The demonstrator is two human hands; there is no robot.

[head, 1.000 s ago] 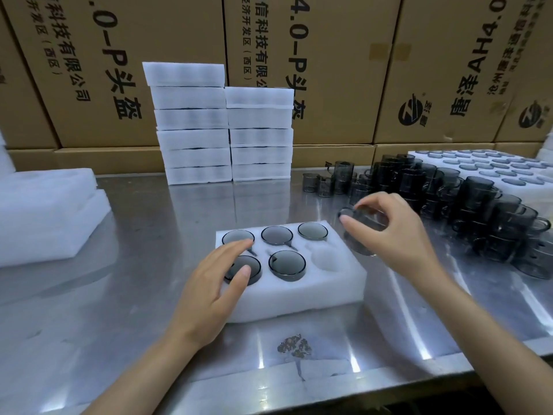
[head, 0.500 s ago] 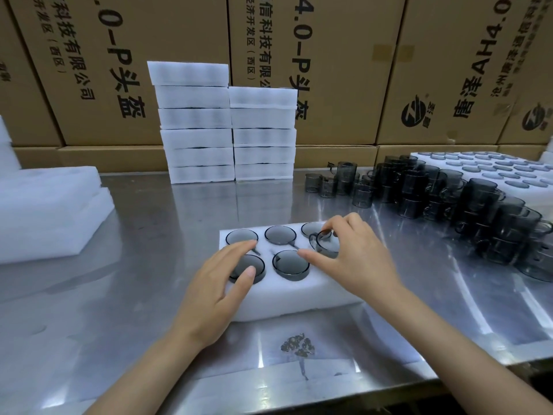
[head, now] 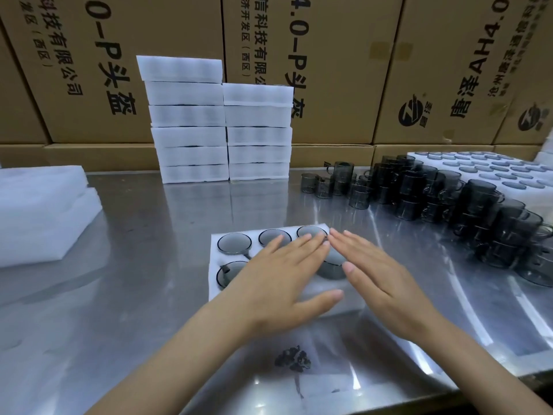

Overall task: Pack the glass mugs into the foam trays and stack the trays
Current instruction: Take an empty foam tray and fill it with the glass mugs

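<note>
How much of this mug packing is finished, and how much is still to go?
Done: two stacks of foam trays stand at the back. In hand: both the left hand and right hand lie flat over a filled tray. Left: many loose mugs wait at right.

The cardboard boxes across the top of the frame carry sideways black print: "科技有限公司", "(西区)", "开发区", "4.0-P头盔"; at upper right, "AH4.0" and a round logo.

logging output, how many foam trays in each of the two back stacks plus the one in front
left back stack: 6
right back stack: 5
front tray: 1
total: 12
</note>
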